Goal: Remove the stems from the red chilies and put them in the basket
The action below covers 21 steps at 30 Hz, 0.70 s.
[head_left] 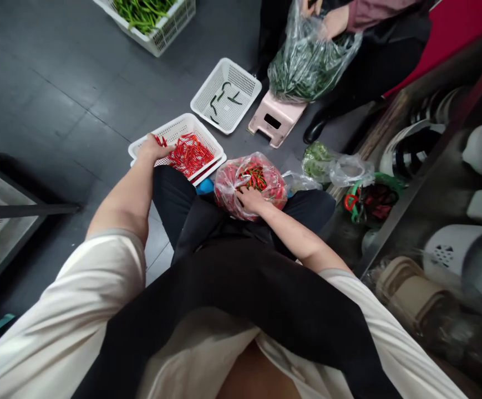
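My left hand (152, 148) is at the left end of a white perforated basket (186, 123), its fingers closed around a few red chilies (160, 140). More red chilies (193, 152) lie heaped in the basket's right part. Between my knees rests a clear plastic bag (274, 191) full of red chilies, some with green stems showing at its opening. My right hand (252, 199) lies on the near side of that bag, fingers bent at the edge of the opening and gripping the plastic; the fingertips are partly hidden.
Beyond stands a second white basket (199, 102) with several green chilies. Another person's hand (335, 22) works at a bag of green chilies (307, 69) on a pink stool (261, 119). A crate (174, 25) of green peppers sits at top left; shelves with pots (411, 144) line the right.
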### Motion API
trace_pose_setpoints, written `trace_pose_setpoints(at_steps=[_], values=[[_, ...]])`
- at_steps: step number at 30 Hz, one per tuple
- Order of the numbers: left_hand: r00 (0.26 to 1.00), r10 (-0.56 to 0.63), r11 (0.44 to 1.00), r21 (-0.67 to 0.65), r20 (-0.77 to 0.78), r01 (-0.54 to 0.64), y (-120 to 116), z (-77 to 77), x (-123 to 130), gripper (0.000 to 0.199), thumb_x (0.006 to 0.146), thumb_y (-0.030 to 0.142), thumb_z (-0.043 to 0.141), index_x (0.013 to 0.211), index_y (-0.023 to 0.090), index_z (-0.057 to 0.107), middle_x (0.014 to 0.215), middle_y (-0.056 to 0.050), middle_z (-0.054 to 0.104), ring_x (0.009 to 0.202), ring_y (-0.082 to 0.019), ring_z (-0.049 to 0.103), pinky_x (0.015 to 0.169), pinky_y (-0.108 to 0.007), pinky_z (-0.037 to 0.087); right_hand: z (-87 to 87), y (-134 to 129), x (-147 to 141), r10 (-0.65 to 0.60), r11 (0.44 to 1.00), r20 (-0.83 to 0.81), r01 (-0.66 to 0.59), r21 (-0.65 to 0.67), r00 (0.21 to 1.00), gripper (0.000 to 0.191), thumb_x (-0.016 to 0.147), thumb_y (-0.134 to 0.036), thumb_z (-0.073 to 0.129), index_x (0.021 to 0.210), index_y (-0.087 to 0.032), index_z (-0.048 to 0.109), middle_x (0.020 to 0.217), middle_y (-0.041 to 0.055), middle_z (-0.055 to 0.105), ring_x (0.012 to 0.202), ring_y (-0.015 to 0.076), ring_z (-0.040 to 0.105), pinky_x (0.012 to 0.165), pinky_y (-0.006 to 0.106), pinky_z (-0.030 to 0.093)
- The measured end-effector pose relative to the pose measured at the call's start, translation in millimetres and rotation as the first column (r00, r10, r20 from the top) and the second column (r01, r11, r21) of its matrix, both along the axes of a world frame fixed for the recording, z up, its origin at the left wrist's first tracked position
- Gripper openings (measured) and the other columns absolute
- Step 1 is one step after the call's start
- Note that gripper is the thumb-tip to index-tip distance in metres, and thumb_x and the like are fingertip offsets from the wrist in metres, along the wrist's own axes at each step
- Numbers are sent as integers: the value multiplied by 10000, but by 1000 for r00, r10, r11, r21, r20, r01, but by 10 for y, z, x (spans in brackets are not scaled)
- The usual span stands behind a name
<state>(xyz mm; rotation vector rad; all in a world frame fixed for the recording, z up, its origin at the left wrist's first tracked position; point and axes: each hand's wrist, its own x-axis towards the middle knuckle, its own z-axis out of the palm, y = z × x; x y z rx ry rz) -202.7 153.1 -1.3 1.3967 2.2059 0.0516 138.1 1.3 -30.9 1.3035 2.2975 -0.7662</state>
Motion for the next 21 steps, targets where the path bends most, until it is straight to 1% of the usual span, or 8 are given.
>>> trace_pose_setpoints(at_steps=[2,5,8,11,13,15,17,21], values=[[985,76,997,-15,-156,-79,-9,-25,-101,937,614,474,846,1316,64,379,1422,-254,424,1296,-384,422,1071,-585,316,-33,-75,-68,20,999,30,-22,42,999,514,872,-164,480,1385,-204,489,1418,192,449,1177,340,517,919,482,460],[987,66,984,173,-145,-40,-82,-19,148,721,782,371,729,1355,77,405,1463,-221,384,1292,-346,435,1101,-575,293,-61,-216,-53,52,995,47,-56,82,998,530,880,-108,410,1403,-181,464,1475,203,392,1196,346,483,922,515,442],[964,-235,944,266,128,195,-316,-10,858,350,915,239,522,1227,83,558,1246,-140,604,1120,-225,562,1036,-413,411,-85,-320,47,87,988,1,-87,127,996,503,908,-119,371,1388,-207,493,1520,173,348,1217,336,458,930,498,436],[606,-698,711,271,382,648,-718,-85,1686,277,921,250,478,1108,146,655,1101,-71,689,1016,-169,616,962,-297,450,-135,-330,143,24,994,-43,-19,109,999,435,926,-171,385,1313,-234,574,1469,156,419,1211,329,466,898,446,460],[414,-821,514,193,393,836,-992,-167,2055,275,912,261,475,1092,173,664,1139,-71,688,1056,-184,621,963,-299,444,-180,-302,198,-74,995,-63,79,67,995,405,921,-189,410,1270,-218,613,1385,161,500,1191,320,488,879,406,472],[476,-832,504,30,284,863,-1194,-225,2191,336,927,283,431,1165,152,629,1139,-120,684,1059,-229,636,949,-353,450,-227,-266,264,-175,981,-115,182,61,978,386,895,-215,473,1247,-206,630,1307,157,554,1151,306,518,861,374,478],[570,-808,557,-121,150,822,-1297,-235,2138,382,933,309,405,1196,120,608,1068,-158,695,1012,-271,658,915,-402,459,-274,-225,354,-276,950,-199,298,89,940,366,847,-223,539,1193,-214,659,1250,135,582,1096,286,547,831,351,482],[549,-825,518,-210,135,829,-1317,-167,1915,277,872,290,490,1037,170,678,972,-126,704,940,-276,665,865,-390,474,-364,-88,572,-492,841,-383,541,23,782,247,787,-165,555,975,-201,712,1066,73,647,969,218,594,849,321,467]])
